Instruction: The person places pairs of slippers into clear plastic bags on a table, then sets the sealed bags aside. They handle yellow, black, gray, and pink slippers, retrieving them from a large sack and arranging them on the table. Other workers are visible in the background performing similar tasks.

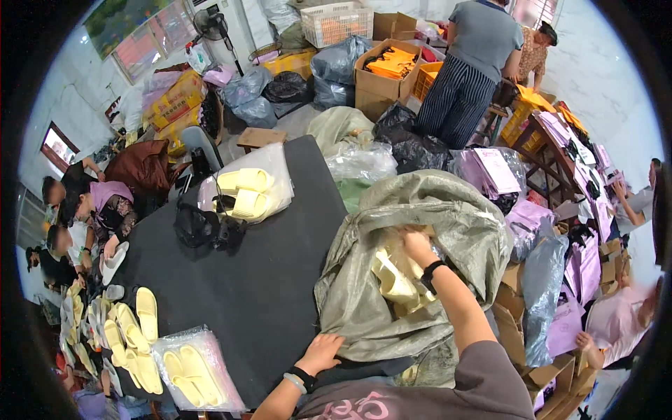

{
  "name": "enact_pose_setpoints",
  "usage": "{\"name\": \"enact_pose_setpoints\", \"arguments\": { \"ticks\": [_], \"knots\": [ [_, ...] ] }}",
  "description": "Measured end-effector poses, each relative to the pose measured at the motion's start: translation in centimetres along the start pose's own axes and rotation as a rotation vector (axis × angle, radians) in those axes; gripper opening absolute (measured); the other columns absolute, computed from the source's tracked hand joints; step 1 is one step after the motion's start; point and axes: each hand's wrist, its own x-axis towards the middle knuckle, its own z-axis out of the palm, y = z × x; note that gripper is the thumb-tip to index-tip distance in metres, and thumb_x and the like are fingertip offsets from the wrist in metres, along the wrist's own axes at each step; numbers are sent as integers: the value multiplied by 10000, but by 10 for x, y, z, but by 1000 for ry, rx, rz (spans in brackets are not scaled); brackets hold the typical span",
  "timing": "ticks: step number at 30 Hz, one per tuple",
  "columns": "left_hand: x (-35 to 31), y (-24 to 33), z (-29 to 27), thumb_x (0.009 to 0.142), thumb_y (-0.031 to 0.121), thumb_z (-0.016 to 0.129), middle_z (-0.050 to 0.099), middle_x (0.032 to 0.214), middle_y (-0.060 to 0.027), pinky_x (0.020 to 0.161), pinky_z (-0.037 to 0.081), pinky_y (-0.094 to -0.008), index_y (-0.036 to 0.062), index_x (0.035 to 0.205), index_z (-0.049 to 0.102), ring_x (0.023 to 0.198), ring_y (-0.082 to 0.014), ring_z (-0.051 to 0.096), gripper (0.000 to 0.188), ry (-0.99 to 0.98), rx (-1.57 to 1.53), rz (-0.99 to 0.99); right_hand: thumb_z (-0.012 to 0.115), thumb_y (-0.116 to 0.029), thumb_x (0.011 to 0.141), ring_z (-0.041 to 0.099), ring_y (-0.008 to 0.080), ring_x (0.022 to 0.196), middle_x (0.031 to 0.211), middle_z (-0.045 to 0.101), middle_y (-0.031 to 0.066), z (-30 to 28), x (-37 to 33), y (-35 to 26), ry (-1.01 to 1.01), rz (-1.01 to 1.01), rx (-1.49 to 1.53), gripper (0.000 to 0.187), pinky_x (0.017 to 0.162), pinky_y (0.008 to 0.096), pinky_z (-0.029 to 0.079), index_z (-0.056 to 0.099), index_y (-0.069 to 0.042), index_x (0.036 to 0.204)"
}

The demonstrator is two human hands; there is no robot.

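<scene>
A grey-green woven sack (448, 199) stands at the table's right edge with its mouth spread wide. Inside it lie pale yellow slippers (395, 283). My right hand (418, 246) reaches into the sack's mouth, just above the slippers. Its fingertips are hidden, so whether it grips anything does not show. My left hand (320, 352) lies on the dark table (259, 294) near its front edge, beside the sack's lower left side. Its fingers are stretched out and hold nothing.
At the near left are a bagged slipper pair (192, 374) and several loose yellow slippers (129, 325). More yellow slippers (248, 192) lie on clear plastic at the far end beside a black bag (196, 224). Co-workers sit left; a person (483, 42) stands behind.
</scene>
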Motion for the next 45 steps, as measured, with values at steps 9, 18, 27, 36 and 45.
{"name": "enact_pose_setpoints", "arguments": {
  "ticks": [9,18,27,36,45],
  "knots": [
    [7,-25,21,778,93,630,457,1407,-208,1090,329,-450,25,1360,452,1316,-344,422,612,214,-115,16,479,10,827,514,121,566,714,565,27,-65,-146,-89,-334,400,1167,252,507,277,415,622,-46,1026],
    [-18,-13,-1,763,66,551,570,1252,-240,1032,401,-457,-1,1289,531,1189,-391,516,531,282,-221,186,485,140,660,578,145,711,1036,644,62,-233,-178,-240,-132,433,1976,652,525,247,436,546,-47,1282],
    [-59,-60,31,738,62,645,529,1336,-164,1049,382,-459,84,1278,561,1277,-334,452,547,303,-103,90,497,38,833,512,140,907,1040,505,40,-184,-112,-416,-407,65,2382,464,763,318,454,469,-101,1275],
    [-66,-29,16,808,133,654,340,1479,-217,1134,297,-476,-11,1377,400,1330,-376,382,640,289,-33,96,651,-17,781,433,223,1287,1378,464,77,-88,-114,-244,278,236,1530,620,1052,371,389,444,-87,1361],
    [-31,-7,-1,778,98,659,512,1330,-189,1098,340,-452,10,1220,519,1271,-330,468,472,403,21,232,896,-546,518,385,397,1310,1432,388,224,27,-111,17,436,1104,655,1242,1051,513,372,275,-15,1453]
  ]
}}
